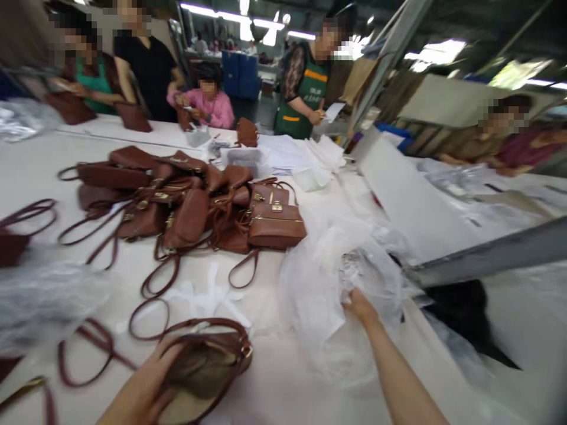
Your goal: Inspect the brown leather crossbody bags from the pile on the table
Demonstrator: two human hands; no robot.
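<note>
My left hand (144, 386) holds an open brown handbag (208, 366) at the near edge of the white table (39, 177), fingers inside its mouth. The bag's strap loops out to the left. My right hand (358, 306) reaches forward into a heap of white paper and clear plastic wrapping (336, 265) and grips some of it. A pile of several brown handbags (186, 203) with gold clasps lies farther back at the centre of the table.
Clear plastic bags (39, 301) lie at the left edge. A grey sloped divider (411, 200) rises on the right. Several people stand or sit at the far side handling bags. Small white trays (241, 156) and paper sheets sit behind the pile.
</note>
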